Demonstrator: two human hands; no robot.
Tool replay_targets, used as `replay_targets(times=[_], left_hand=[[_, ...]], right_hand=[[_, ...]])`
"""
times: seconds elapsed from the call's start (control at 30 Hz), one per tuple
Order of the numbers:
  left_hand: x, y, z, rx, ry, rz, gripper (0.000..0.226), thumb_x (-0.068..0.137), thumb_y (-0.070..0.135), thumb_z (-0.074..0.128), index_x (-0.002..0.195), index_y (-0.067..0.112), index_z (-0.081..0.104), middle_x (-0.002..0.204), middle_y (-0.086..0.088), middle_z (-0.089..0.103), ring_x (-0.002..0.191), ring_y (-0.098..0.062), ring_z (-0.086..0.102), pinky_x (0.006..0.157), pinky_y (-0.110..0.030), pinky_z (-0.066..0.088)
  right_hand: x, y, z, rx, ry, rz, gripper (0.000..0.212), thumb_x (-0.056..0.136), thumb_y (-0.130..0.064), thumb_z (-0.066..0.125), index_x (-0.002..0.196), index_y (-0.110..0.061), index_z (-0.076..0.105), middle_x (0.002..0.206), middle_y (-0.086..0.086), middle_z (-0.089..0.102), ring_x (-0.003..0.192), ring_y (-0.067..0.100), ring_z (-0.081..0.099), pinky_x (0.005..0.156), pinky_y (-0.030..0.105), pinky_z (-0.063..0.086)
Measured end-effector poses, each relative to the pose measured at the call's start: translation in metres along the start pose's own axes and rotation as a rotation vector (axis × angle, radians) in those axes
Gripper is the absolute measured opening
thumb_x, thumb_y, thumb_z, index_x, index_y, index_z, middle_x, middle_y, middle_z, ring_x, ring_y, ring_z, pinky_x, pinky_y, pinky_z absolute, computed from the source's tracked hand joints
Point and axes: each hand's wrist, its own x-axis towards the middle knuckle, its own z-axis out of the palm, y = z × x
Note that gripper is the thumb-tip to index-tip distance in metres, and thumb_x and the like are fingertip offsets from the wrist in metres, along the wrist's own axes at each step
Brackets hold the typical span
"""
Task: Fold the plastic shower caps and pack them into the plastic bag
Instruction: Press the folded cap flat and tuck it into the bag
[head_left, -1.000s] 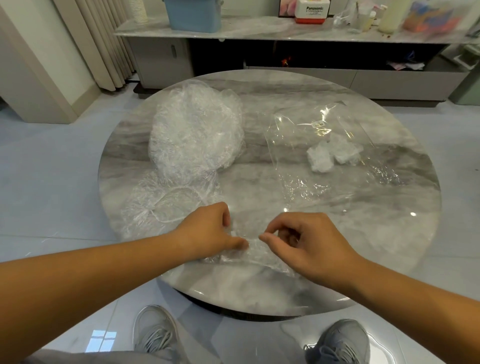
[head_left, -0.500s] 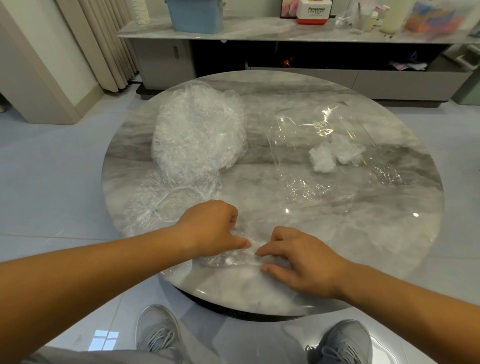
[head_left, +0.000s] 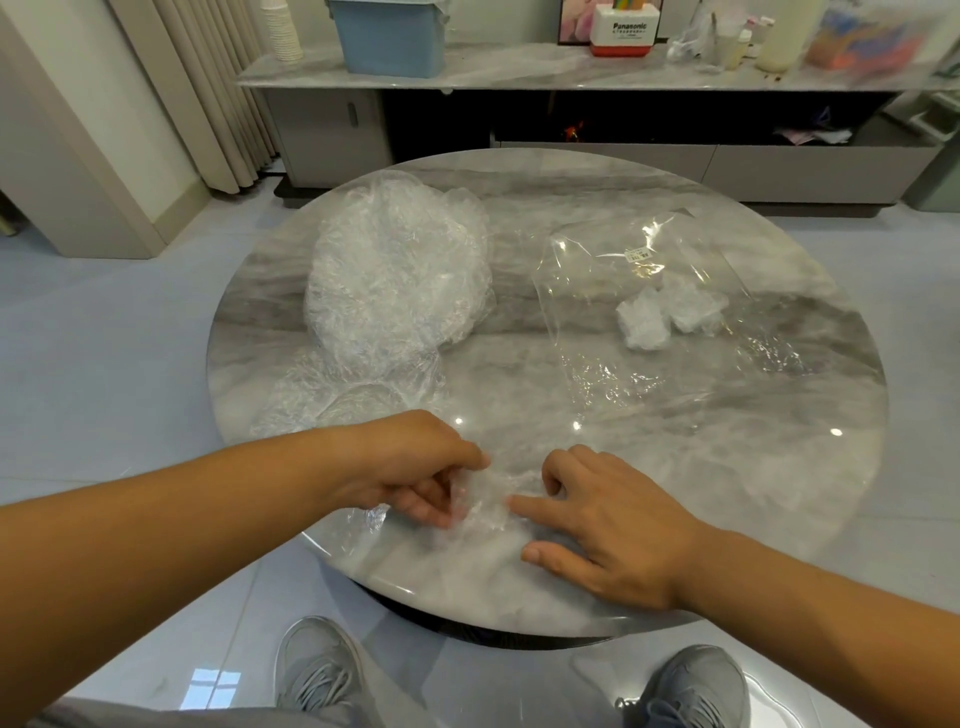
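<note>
1. Round marble counter (head_left: 779, 467) carries everything.
2. One crumpled shower cap (head_left: 485, 506) lies at its near edge, between both hands.
3. Left hand (head_left: 415, 467) pinches the cap with curled fingers; right hand (head_left: 608, 525) presses it with straight fingers.
4. Behind: pile of loose caps (head_left: 395, 275) at left, plastic bag (head_left: 587, 291) holding folded caps (head_left: 644, 319) at right.

The shower cap (head_left: 488, 501) between the hands is clear and crumpled, and its outline is lost against the marble. The left hand (head_left: 415, 467) pinches it, fingertips buried in the film. Whether the right hand's (head_left: 613, 530) curled far fingers grip it cannot be told. The label (head_left: 638, 254) on the plastic bag (head_left: 597, 322) is too small to read. The grey shoes (head_left: 317, 670) run off the bottom edge. The colourful pile (head_left: 867, 41) at top right is blurred.
</note>
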Motion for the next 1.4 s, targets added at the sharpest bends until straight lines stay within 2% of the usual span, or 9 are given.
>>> replay_targets(times=[0.13,0.37,0.5,0.63,0.73,0.9,1.03,1.2,1.4], left_hand=[[0.003,0.002,0.006,-0.444,-0.095,-0.043,0.016,0.098,0.022,0.062,0.098,0.006,0.06,0.083,-0.011,0.073,0.072,-0.021,0.074,0.069,-0.034,0.061],[0.009,-0.005,0.021,-0.586,-0.09,-0.024,0.037,0.101,0.028,0.051,0.124,0.001,0.059,0.111,-0.026,0.072,0.104,-0.035,0.072,0.086,-0.048,0.059],[0.01,-0.006,0.028,-0.634,-0.059,0.007,0.039,0.1,0.03,0.05,0.124,0.0,0.06,0.112,-0.027,0.072,0.102,-0.039,0.072,0.091,-0.055,0.057],[0.011,-0.005,0.032,-0.636,-0.034,0.036,0.041,0.101,0.034,0.048,0.124,0.002,0.061,0.114,-0.023,0.072,0.103,-0.036,0.073,0.092,-0.056,0.057],[0.011,-0.006,0.032,-0.629,-0.038,0.049,0.042,0.101,0.036,0.047,0.124,0.004,0.062,0.115,-0.02,0.073,0.103,-0.035,0.073,0.093,-0.055,0.056],[0.009,-0.005,0.034,-0.633,-0.056,0.073,0.044,0.102,0.039,0.045,0.125,0.006,0.062,0.117,-0.016,0.073,0.104,-0.034,0.073,0.09,-0.053,0.057],[0.008,-0.006,0.038,-0.647,-0.071,0.101,0.043,0.102,0.039,0.045,0.127,0.007,0.06,0.117,-0.014,0.072,0.102,-0.032,0.072,0.091,-0.053,0.057],[0.007,-0.009,0.038,-0.652,-0.098,0.147,0.039,0.102,0.037,0.046,0.128,0.01,0.058,0.12,-0.016,0.071,0.101,-0.036,0.07,0.087,-0.051,0.057],[0.002,-0.013,0.04,-0.668,-0.038,0.291,0.028,0.101,0.02,0.054,0.126,0.007,0.057,0.122,-0.019,0.069,0.112,-0.036,0.068,0.088,-0.055,0.058]], right_hand=[[-0.004,0.0,0.002,-0.016,0.007,-0.011,0.055,0.1,-0.069,0.02,0.133,-0.037,0.049,0.11,-0.002,0.045,0.097,0.018,0.044,0.088,0.036,0.044],[-0.018,0.011,-0.005,0.313,0.061,0.019,0.05,0.097,-0.059,0.041,0.13,-0.029,0.064,0.133,-0.009,0.053,0.125,0.003,0.045,0.107,0.025,0.038],[-0.01,0.017,-0.011,0.423,0.352,0.307,0.046,0.092,-0.056,0.045,0.116,-0.023,0.068,0.115,-0.013,0.058,0.112,0.006,0.055,0.097,0.026,0.046],[0.005,0.015,-0.015,0.372,0.113,0.731,0.061,0.092,-0.059,0.056,0.139,-0.021,0.049,0.127,0.0,0.055,0.109,0.018,0.059,0.084,0.029,0.045],[0.012,0.015,-0.011,0.493,0.083,0.835,0.042,0.088,-0.054,0.067,0.109,-0.02,0.058,0.102,-0.003,0.062,0.083,0.013,0.061,0.066,0.026,0.042],[0.015,0.01,-0.013,0.951,0.329,0.744,0.021,0.087,-0.018,0.075,0.074,-0.015,0.058,0.062,-0.007,0.055,0.046,0.001,0.045,0.048,0.014,0.038],[0.012,-0.004,-0.016,1.082,0.387,0.494,0.013,0.088,-0.011,0.075,0.091,-0.018,0.064,0.079,-0.011,0.067,0.07,0.006,0.06,0.065,0.016,0.047],[0.003,-0.013,-0.004,1.198,0.149,0.381,0.034,0.092,-0.034,0.056,0.125,-0.032,0.062,0.12,-0.008,0.071,0.117,0.009,0.064,0.103,0.035,0.05],[0.002,-0.012,-0.009,1.171,0.105,0.358,0.037,0.095,-0.041,0.051,0.13,-0.038,0.061,0.129,-0.013,0.067,0.126,0.007,0.059,0.11,0.045,0.046]])
